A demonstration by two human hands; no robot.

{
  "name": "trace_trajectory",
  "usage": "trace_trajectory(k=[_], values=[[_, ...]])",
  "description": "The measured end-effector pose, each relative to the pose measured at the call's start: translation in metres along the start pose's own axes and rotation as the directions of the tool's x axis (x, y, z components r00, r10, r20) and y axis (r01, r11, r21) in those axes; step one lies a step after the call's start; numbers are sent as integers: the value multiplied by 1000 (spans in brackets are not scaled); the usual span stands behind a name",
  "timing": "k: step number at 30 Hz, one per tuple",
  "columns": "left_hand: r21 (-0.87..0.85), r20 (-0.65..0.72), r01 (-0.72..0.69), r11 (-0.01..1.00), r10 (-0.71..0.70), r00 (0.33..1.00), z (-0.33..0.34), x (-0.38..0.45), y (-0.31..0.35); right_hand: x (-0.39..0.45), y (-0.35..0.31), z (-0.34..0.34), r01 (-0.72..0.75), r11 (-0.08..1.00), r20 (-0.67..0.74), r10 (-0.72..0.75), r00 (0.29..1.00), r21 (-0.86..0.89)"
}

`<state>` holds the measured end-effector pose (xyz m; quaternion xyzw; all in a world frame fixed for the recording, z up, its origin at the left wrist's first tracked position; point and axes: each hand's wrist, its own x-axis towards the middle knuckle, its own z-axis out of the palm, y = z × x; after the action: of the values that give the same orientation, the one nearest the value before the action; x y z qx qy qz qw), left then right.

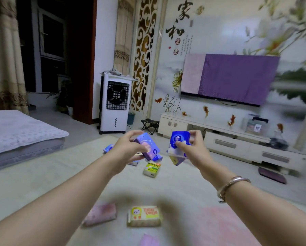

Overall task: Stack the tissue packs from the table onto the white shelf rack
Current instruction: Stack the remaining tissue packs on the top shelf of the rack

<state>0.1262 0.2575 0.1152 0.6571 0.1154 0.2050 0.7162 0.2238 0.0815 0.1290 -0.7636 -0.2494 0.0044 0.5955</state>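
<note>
My left hand (126, 150) grips a purple tissue pack (147, 145), lifted above the pale table surface (42, 178). My right hand (193, 148) pinches a blue and white tissue pack (179, 139), with a second purple pack (177, 160) showing just under it. Several more packs lie below: a green and yellow one (152, 169), a blue one (108, 148), a blue one under my left hand (156, 158), a pink one (100, 214), a yellow cartoon one (144, 216) and a lilac one (149, 240) at the bottom edge. No white shelf rack is in view.
A white air cooler (115, 103) stands at the back centre. A low white TV cabinet (228, 139) runs along the right wall under a covered TV (234, 78). A bed (19, 134) lies at the left. A small folding stool (149, 125) sits beside the cabinet.
</note>
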Motion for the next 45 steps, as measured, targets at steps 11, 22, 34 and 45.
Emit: trace_trajectory(k=[11, 22, 34, 45], values=[[-122, 343, -41, 992, 80, 936, 143, -136, 102, -123, -114, -149, 135, 982, -201, -160, 966, -132], [-278, 543, 45, 959, 118, 831, 255, -210, 144, -201, -153, -266, 92, 910, -268, -214, 939, -405], [-164, 680, -44, 985, 146, 718, 369, -235, 165, -241, -157, -385, -12, 912, -261, -105, 960, -411], [-221, 695, 211, 952, 2, 719, 474, -249, 160, -255, -115, -498, -200, 970, -727, 37, 686, -139]])
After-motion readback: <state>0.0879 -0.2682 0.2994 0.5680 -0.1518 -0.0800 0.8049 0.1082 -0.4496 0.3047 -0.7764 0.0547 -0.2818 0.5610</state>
